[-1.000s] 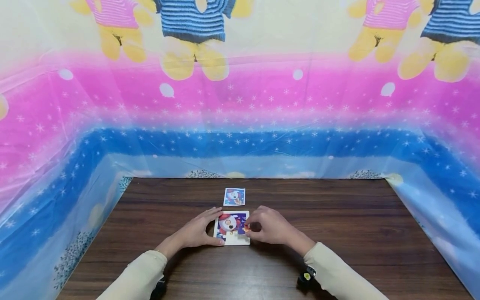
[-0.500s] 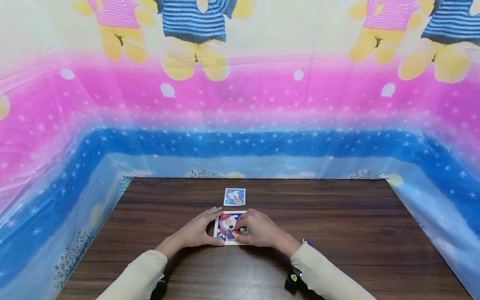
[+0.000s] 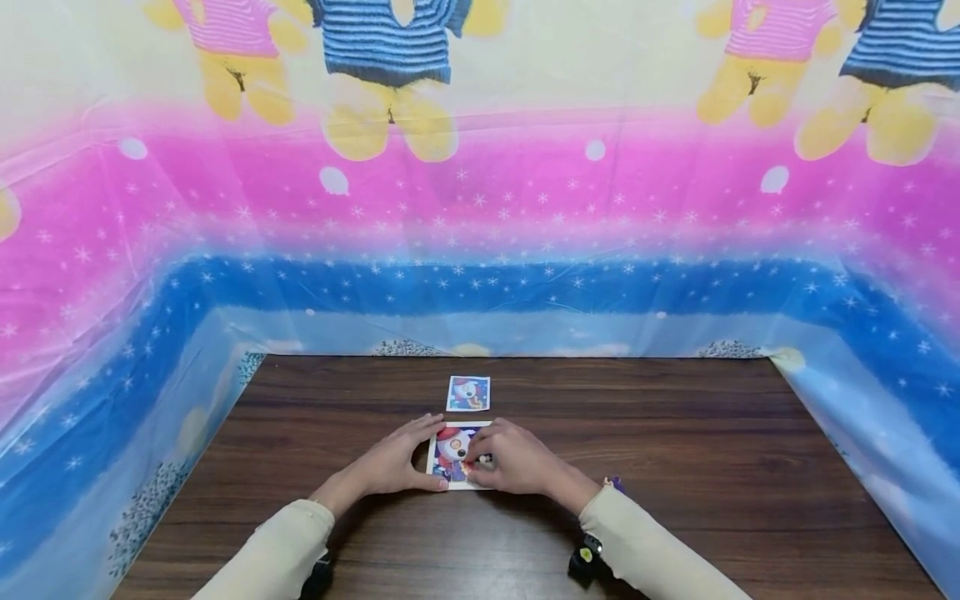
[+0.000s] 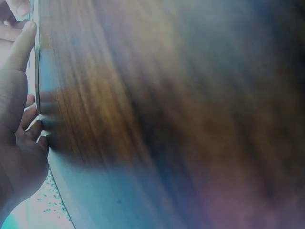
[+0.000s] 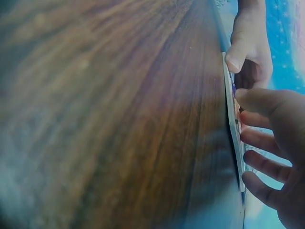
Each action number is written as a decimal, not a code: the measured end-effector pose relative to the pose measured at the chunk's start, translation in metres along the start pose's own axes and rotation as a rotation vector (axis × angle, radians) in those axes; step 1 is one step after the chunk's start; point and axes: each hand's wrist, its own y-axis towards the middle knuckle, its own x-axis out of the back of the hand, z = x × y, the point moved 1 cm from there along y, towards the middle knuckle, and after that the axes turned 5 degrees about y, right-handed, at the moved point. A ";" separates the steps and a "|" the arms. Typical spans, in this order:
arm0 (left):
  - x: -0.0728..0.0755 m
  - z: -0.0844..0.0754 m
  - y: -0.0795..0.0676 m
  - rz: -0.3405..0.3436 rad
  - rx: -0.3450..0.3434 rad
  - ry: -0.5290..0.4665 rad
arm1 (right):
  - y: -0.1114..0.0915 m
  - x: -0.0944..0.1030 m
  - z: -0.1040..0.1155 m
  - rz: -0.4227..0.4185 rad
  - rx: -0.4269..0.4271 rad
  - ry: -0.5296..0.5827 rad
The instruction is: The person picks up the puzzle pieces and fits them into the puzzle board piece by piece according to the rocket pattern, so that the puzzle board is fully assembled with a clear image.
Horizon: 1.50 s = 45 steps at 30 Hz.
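Note:
A small square jigsaw puzzle [image 3: 442,454] with a white border and a cartoon animal picture lies flat on the table. My left hand [image 3: 397,458] holds its left side, thumb at the near corner and fingers at the far corner. Over the right half is my right hand [image 3: 517,458], its thumb and fingertips pinching a puzzle piece [image 3: 459,472] down at the board's lower part. That hand hides much of the puzzle's right side. In the right wrist view, the thumb and fingers meet the top of the thin board [image 5: 231,114].
A small picture card [image 3: 468,393] with a similar cartoon lies just beyond the puzzle. The dark wooden table [image 3: 675,433] reaches back to a patterned cloth backdrop [image 3: 480,283], which also borders both sides.
My right hand has moved left over the puzzle, bringing the piece from the right edge to the bare lower part. It has barely moved in the last half second. The left hand stays put.

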 end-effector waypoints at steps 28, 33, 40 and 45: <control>0.000 0.001 0.000 -0.011 -0.008 0.020 | -0.059 0.044 -0.022 -0.150 -0.143 0.162; 0.000 0.001 -0.001 -0.015 -0.005 0.017 | -0.096 0.056 -0.036 -0.200 -0.167 0.152; 0.000 0.001 -0.001 -0.014 -0.002 0.012 | -0.140 0.066 -0.053 -0.218 -0.205 0.127; -0.001 0.000 0.000 -0.011 -0.004 0.008 | -0.164 0.065 -0.064 -0.233 -0.265 0.062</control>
